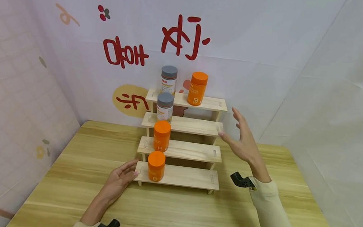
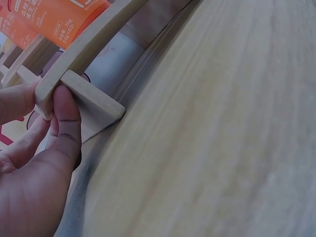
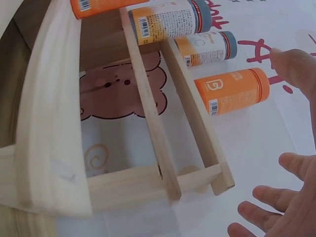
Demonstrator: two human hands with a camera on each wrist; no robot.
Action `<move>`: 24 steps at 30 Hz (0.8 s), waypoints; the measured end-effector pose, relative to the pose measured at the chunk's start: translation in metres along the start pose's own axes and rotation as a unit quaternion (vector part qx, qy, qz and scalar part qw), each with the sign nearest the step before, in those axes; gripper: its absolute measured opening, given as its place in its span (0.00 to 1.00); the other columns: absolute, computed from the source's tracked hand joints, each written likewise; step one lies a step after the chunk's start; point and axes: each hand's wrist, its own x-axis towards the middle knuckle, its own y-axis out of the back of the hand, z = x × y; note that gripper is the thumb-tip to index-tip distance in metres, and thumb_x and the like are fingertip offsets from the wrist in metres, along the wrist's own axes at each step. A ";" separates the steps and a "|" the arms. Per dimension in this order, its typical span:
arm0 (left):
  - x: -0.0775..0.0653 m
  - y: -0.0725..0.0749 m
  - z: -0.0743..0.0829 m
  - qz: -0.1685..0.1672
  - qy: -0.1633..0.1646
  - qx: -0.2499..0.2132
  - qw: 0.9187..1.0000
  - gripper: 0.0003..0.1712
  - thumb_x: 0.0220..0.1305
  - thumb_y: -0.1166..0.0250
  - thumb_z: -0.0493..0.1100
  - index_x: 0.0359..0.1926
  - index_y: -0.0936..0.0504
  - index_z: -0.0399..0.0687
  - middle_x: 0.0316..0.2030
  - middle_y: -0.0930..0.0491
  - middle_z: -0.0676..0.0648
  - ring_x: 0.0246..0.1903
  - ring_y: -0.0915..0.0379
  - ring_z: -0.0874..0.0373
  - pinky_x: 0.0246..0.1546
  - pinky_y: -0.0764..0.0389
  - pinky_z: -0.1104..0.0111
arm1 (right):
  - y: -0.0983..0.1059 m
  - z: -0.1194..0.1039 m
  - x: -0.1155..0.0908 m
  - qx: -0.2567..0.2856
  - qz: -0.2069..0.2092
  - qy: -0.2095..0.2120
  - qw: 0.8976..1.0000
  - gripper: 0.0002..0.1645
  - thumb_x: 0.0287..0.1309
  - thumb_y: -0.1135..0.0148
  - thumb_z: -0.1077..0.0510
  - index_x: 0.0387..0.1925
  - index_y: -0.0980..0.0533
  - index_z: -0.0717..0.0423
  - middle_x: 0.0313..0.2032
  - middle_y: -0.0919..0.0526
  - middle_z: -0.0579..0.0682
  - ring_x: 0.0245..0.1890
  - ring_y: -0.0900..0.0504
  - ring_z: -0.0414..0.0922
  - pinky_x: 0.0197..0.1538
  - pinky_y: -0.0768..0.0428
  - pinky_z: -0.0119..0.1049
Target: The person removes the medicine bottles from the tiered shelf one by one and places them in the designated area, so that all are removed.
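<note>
A stepped wooden display shelf (image 1: 192,177) with bottles on its tiers stands on the table. My left hand (image 1: 118,180) pinches the left end of its lowest board (image 2: 74,59), thumb and fingers on opposite faces. Held in the air past the shelf's right side, my right hand (image 1: 243,142) has its fingers spread and nothing in it. The top tier bears a grey-capped white bottle (image 1: 168,80) and an orange bottle (image 1: 198,89). Below them, one per tier, come another grey-capped bottle (image 1: 164,107), an orange bottle (image 1: 161,137) and a lowest orange bottle (image 1: 156,166).
The wood-grain table (image 1: 75,176) extends to both sides and in front of the shelf. Behind it hangs a white wall covering (image 1: 248,54) with red characters and cartoon prints. Black wrist mounts (image 1: 108,226) sit at both cuffs.
</note>
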 end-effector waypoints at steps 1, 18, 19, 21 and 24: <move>0.000 0.000 0.000 -0.003 -0.001 -0.003 1.000 0.37 0.72 0.37 0.35 0.77 0.41 0.33 0.56 0.25 0.50 0.52 0.21 0.67 0.53 0.17 0.75 | 0.000 -0.001 0.001 0.000 -0.001 -0.002 1.000 0.56 0.63 0.30 0.47 0.81 0.54 0.28 0.81 0.49 0.46 0.79 0.46 0.54 0.76 0.40 0.62; -0.001 0.000 0.000 -0.016 0.007 -0.001 1.000 0.38 0.73 0.38 0.36 0.78 0.43 0.34 0.60 0.30 0.45 0.55 0.23 0.67 0.55 0.18 0.75 | -0.005 -0.015 0.037 0.065 -0.014 0.015 0.998 0.50 0.68 0.33 0.49 0.81 0.52 0.30 0.80 0.45 0.48 0.78 0.42 0.52 0.78 0.38 0.54; -0.001 0.000 -0.001 -0.016 0.008 -0.001 1.000 0.38 0.73 0.38 0.36 0.78 0.43 0.35 0.60 0.30 0.45 0.55 0.23 0.67 0.56 0.18 0.75 | -0.006 -0.016 0.040 0.071 -0.016 0.015 0.997 0.50 0.68 0.34 0.49 0.81 0.51 0.31 0.80 0.44 0.50 0.78 0.41 0.52 0.78 0.38 0.54; -0.001 0.000 -0.001 -0.016 0.008 -0.002 1.000 0.37 0.73 0.38 0.36 0.78 0.42 0.36 0.60 0.30 0.45 0.55 0.23 0.67 0.56 0.18 0.75 | -0.006 -0.017 0.045 0.086 -0.019 0.015 0.996 0.49 0.68 0.34 0.51 0.81 0.51 0.34 0.79 0.44 0.53 0.78 0.41 0.53 0.79 0.38 0.54; -0.001 0.001 -0.001 -0.017 0.006 -0.001 1.000 0.37 0.73 0.38 0.36 0.77 0.42 0.36 0.60 0.30 0.45 0.55 0.23 0.67 0.56 0.18 0.75 | -0.007 -0.019 0.053 0.110 -0.020 0.016 0.994 0.49 0.69 0.35 0.53 0.82 0.51 0.39 0.79 0.42 0.55 0.77 0.40 0.54 0.79 0.39 0.54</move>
